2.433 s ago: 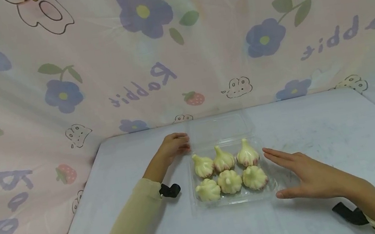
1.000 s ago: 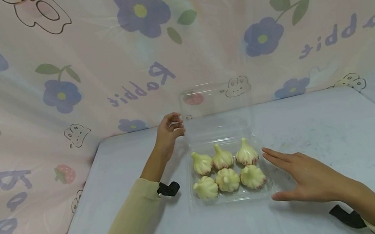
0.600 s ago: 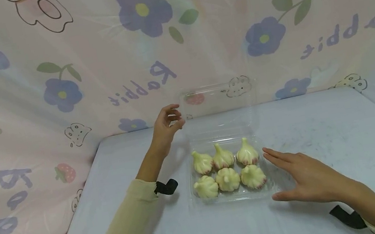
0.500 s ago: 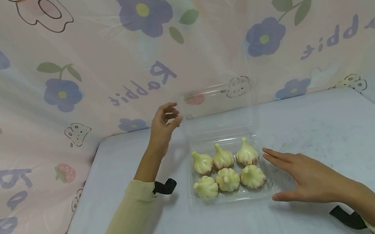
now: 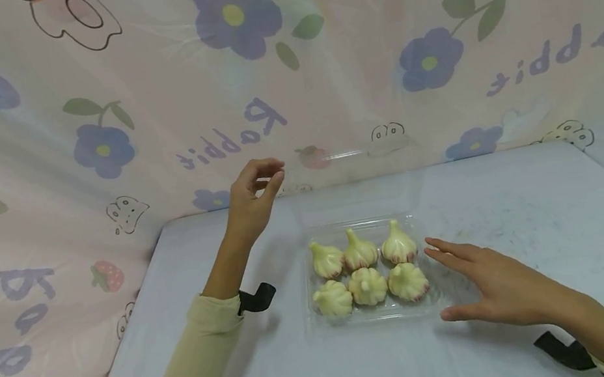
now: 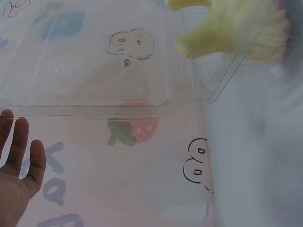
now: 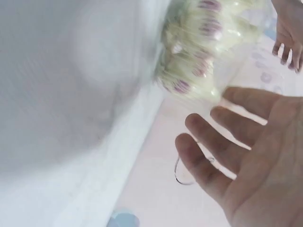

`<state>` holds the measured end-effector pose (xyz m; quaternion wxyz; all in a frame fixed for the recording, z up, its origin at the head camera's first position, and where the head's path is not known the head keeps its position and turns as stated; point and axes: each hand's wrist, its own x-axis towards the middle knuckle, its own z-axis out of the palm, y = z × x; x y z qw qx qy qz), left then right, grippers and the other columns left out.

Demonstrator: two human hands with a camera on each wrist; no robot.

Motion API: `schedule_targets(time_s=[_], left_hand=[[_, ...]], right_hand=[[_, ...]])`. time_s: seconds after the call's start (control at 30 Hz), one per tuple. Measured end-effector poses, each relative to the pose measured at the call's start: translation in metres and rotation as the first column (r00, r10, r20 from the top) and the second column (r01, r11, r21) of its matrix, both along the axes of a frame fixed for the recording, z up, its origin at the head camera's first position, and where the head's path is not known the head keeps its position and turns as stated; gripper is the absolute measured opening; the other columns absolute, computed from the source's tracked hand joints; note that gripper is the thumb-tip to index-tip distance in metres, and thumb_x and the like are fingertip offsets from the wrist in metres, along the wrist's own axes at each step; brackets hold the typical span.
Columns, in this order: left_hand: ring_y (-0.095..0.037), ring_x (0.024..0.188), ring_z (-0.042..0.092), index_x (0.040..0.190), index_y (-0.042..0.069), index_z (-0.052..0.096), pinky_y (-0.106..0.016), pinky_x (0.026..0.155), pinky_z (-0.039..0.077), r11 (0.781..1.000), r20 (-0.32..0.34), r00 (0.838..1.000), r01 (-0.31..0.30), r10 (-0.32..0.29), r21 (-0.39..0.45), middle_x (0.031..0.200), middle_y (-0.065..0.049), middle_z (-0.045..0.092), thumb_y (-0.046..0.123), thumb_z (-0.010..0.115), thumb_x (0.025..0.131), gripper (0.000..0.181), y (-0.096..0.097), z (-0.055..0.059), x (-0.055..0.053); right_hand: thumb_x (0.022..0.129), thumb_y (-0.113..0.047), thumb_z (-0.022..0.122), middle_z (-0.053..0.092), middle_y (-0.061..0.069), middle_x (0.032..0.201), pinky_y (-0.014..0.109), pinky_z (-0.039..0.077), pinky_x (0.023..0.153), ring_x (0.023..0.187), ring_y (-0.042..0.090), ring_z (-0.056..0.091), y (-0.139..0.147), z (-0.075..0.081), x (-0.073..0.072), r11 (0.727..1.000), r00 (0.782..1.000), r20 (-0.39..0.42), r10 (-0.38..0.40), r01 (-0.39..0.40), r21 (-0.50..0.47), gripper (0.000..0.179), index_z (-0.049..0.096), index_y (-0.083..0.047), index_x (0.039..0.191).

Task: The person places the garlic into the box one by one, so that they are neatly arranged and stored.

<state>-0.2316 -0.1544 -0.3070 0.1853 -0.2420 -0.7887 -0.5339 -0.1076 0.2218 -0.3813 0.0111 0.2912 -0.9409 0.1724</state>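
Observation:
A clear plastic clamshell box (image 5: 379,319) holds several garlic bulbs (image 5: 368,287) in two rows. Its hinged transparent lid (image 5: 344,155) stands raised off the table at the back. My left hand (image 5: 251,206) is at the lid's left edge, fingers loosely bent. In the left wrist view, fingertips lie against or just beside the corner of the lid (image 6: 85,85); the thumb is hidden there. My right hand (image 5: 506,281) is beside the box's right side, fingers extended, thumb spread, holding nothing. The right wrist view shows its fingertips close to the garlic bulbs (image 7: 189,61).
A white-covered table (image 5: 367,376) carries the box. Behind it and to the left hangs a pink cloth (image 5: 151,61) printed with flowers, strawberries and rabbits. A black strap (image 5: 257,298) is on the left wrist, another black strap (image 5: 565,351) on the right.
The lid has risen from lying flat behind the box and now tilts forward, its free edge nearer me. My left hand has moved up and then left with it. My right hand stays nearly still.

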Motion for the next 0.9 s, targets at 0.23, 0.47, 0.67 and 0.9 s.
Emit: schedule_targets(time_s=[0.23, 0.47, 0.67, 0.9], left_hand=[[-0.025, 0.106, 0.062, 0.114, 0.000, 0.064, -0.038, 0.093, 0.053, 0.999, -0.036, 0.999, -0.021, 0.020, -0.033, 0.113, -0.014, 0.065, 0.007, 0.062, 0.097, 0.018, 0.001, 0.002, 0.009], [-0.026, 0.106, 0.062, 0.112, -0.002, 0.062, -0.036, 0.093, 0.054, 0.999, -0.019, 1.000, -0.020, 0.019, -0.051, 0.112, -0.015, 0.064, 0.003, 0.062, 0.097, 0.016, -0.004, -0.002, 0.023], [-0.023, 0.101, 0.063, 0.108, -0.003, 0.063, -0.030, 0.091, 0.056, 0.997, -0.082, 0.997, 0.008, -0.014, -0.082, 0.106, -0.018, 0.066, 0.000, 0.063, 0.095, 0.014, -0.008, -0.008, 0.036], [-0.018, 0.096, 0.064, 0.102, 0.003, 0.065, -0.028, 0.085, 0.057, 0.976, -0.186, 0.979, 0.047, -0.088, -0.214, 0.101, -0.008, 0.068, -0.001, 0.067, 0.092, 0.012, -0.010, -0.016, 0.059]], right_hand=[[0.092, -0.043, 0.069, 0.044, 0.012, 0.153, 0.062, 0.051, 0.092, 0.128, 0.040, 0.051, 0.008, 0.045, -0.021, 0.989, 0.994, -0.070, -0.080, 0.070, -0.131, 0.073, 0.038, -0.020, 0.153], [0.095, -0.025, 0.069, 0.058, 0.010, 0.135, 0.045, 0.052, 0.075, 0.105, 0.032, 0.061, 0.001, 0.081, -0.047, 0.941, 0.960, -0.177, -0.216, 0.156, -0.301, 0.060, 0.043, -0.021, 0.149], [0.095, -0.019, 0.068, 0.062, 0.006, 0.130, 0.019, 0.047, 0.073, 0.105, 0.021, 0.060, -0.008, 0.082, -0.053, 0.915, 0.941, -0.231, -0.246, 0.147, -0.375, 0.053, 0.049, -0.022, 0.145], [0.094, -0.009, 0.068, 0.069, 0.000, 0.113, 0.009, 0.040, 0.068, 0.091, -0.011, 0.049, -0.007, 0.066, -0.048, 0.898, 0.903, -0.354, -0.243, 0.071, -0.435, 0.037, 0.063, -0.018, 0.129]])
